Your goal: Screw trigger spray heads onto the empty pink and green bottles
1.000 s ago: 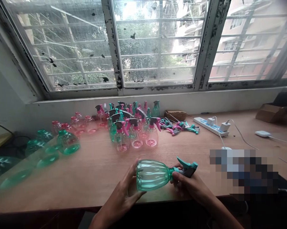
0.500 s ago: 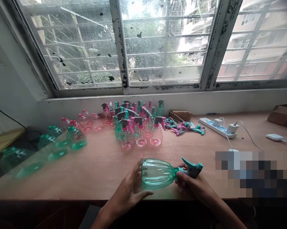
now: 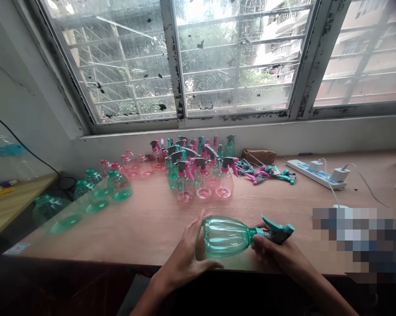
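The left hand [image 3: 188,259] is wrapped around the base of a green spray bottle [image 3: 226,236], which lies on its side just above the near edge of the table [image 3: 145,228]. The right hand [image 3: 277,253] grips the neck of the bottle under the teal trigger head [image 3: 277,229]. Further back stand many pink and green bottles [image 3: 203,175], and to the right lies a white power strip [image 3: 316,174].

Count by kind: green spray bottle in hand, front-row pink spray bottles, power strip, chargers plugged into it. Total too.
green spray bottle, in hand: 1
pink spray bottles, front row: 3
power strip: 1
chargers, plugged in: 2
Total: 7
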Available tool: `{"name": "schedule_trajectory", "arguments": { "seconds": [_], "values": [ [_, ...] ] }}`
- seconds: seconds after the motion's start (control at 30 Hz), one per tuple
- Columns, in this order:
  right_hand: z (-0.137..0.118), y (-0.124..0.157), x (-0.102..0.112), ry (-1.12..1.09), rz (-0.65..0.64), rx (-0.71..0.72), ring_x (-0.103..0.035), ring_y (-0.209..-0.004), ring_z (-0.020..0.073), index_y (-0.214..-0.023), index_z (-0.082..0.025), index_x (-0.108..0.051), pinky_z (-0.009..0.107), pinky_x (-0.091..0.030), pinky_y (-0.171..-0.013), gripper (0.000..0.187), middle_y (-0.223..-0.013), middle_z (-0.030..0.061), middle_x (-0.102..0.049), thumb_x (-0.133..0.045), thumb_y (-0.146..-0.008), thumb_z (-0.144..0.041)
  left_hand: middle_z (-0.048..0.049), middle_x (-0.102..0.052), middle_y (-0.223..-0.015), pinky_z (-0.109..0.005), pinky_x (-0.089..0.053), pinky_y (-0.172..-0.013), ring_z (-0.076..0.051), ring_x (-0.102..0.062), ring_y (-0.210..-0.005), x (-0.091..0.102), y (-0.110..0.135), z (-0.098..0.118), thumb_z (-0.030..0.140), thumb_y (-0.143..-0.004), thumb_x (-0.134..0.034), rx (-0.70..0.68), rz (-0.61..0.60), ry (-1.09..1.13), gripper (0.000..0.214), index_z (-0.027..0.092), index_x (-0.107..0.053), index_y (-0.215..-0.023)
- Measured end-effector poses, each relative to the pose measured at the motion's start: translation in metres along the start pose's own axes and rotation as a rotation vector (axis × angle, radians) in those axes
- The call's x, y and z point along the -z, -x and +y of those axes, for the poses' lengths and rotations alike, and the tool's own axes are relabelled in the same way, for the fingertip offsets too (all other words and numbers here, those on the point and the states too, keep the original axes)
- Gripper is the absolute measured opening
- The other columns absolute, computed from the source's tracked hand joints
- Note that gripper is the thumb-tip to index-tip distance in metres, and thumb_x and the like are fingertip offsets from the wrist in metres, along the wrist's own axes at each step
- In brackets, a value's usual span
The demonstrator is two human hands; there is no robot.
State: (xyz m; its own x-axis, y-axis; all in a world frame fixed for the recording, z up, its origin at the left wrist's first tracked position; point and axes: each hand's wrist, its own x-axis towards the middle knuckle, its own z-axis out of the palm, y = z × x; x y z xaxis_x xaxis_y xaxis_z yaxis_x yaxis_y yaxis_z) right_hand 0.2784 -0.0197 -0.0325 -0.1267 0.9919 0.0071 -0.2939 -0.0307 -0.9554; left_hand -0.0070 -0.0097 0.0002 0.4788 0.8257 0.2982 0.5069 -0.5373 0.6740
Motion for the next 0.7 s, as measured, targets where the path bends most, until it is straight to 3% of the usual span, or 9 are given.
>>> {"name": "schedule_trajectory", "arguments": {
  "seconds": [0.13,0.27,0.43,0.57,0.7],
  "values": [
    [-0.0019,0.0001,-0.0025,-0.011,-0.009,0.016,-0.056,-0.048,0.0108,-0.096,-0.017,-0.067,0.023,-0.043,-0.047,0.038,-0.066,0.0008,-0.071,-0.084,-0.08,-0.047,-0.0091,-0.029,-0.167,-0.055,-0.026,-0.124,-0.037,-0.028,-0.152,0.0001,-0.0007,0.0001,0.033,-0.081,-0.084,-0.002,0.01,-0.002,0.115,0.038,-0.003,-0.162],
    [-0.0009,0.0,-0.0023,-0.033,-0.005,0.004,-0.057,-0.051,0.012,-0.101,-0.018,-0.066,0.023,-0.042,-0.048,0.041,-0.068,0.0017,-0.072,-0.084,-0.08,-0.048,-0.0063,-0.032,-0.166,-0.052,-0.033,-0.122,-0.033,-0.035,-0.15,-0.0017,0.0011,-0.0034,0.022,-0.093,-0.07,-0.023,0.021,0.054,0.1,0.043,0.001,-0.161],
    [0.0006,0.0001,-0.002,-0.022,-0.005,-0.009,-0.055,-0.05,0.0115,-0.097,-0.018,-0.067,0.023,-0.04,-0.048,0.041,-0.065,-0.0001,-0.069,-0.085,-0.077,-0.049,-0.0087,-0.032,-0.166,-0.055,-0.03,-0.123,-0.038,-0.031,-0.151,0.0009,0.0009,-0.0015,0.034,-0.074,-0.09,0.01,0.002,0.028,0.125,0.039,-0.001,-0.162],
    [0.0005,0.0006,-0.0034,-0.051,-0.003,-0.001,-0.054,-0.049,0.0116,-0.097,-0.019,-0.065,0.023,-0.039,-0.048,0.042,-0.065,-0.0006,-0.069,-0.086,-0.076,-0.049,-0.0091,-0.029,-0.167,-0.054,-0.027,-0.125,-0.036,-0.028,-0.153,0.0024,-0.0002,-0.0013,0.033,-0.079,-0.086,0.004,-0.022,0.034,0.114,0.037,-0.009,-0.162],
    [0.0007,0.0007,-0.0034,-0.05,0.013,-0.007,-0.056,-0.051,0.0125,-0.099,-0.018,-0.065,0.023,-0.04,-0.049,0.045,-0.066,0.0013,-0.071,-0.086,-0.076,-0.05,-0.007,-0.026,-0.168,-0.052,-0.029,-0.124,-0.032,-0.028,-0.153,-0.0007,0.0013,-0.0054,0.025,-0.085,-0.08,-0.008,-0.005,0.064,0.108,0.041,-0.005,-0.161]
  ]
}}
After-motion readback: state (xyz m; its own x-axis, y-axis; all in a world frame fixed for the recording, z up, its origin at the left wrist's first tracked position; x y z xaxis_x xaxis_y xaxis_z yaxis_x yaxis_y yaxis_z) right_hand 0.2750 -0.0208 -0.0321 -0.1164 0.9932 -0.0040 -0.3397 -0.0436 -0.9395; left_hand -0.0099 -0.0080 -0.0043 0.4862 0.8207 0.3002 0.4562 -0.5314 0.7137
